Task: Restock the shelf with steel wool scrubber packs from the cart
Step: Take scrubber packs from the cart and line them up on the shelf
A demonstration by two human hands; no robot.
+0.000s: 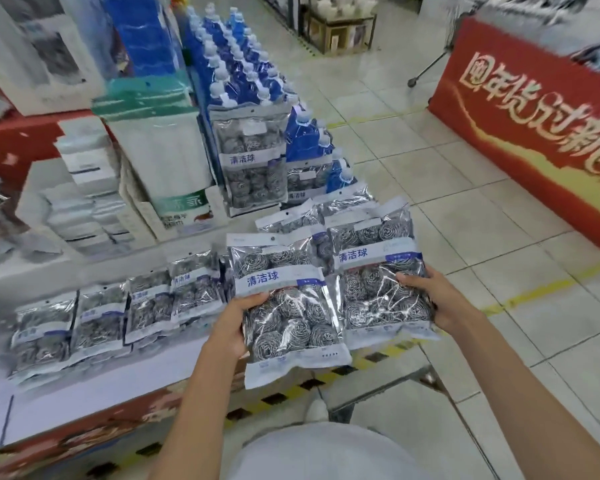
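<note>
At lower centre, the left hand (234, 323) and right hand (437, 299) each curl fingers round the outer edge of a steel wool scrubber pack (288, 306), fanning several packs flat, seemingly for the shelf (94, 386) row at left.

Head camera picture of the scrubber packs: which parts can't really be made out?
- Cart: not in the head view at all.
- Fingers of left hand and right hand: hidden behind the scrubber packs they hold; only thumbs show.
- Row of packs on the shelf: blurred at the left, labels unreadable.
- Red banner: its text is cut off by the right edge.
- Small print at the packs' bottom: too small.
</note>
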